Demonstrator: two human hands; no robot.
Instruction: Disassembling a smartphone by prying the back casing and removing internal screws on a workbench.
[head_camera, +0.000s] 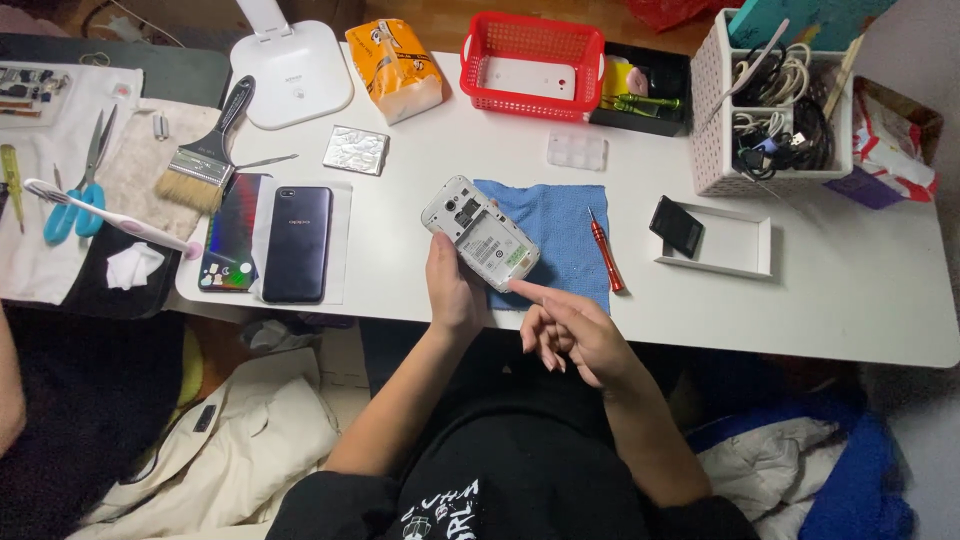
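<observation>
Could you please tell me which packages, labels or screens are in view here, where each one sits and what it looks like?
Orange tissue pack: soft rectangular pack, table's far edge, beside the red basket.
Label: pale rectangle inside the opened white phone, held by the left hand; right hand points at it.
Dark phone: face down, left of it.
Iridescent screen panel: beside the dark phone.
Red-and-white packet: far right.

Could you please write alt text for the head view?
A left hand holds an opened white phone over a blue cloth while the right hand points a finger at its lower edge. A red screwdriver lies beside it on the white table.
</observation>
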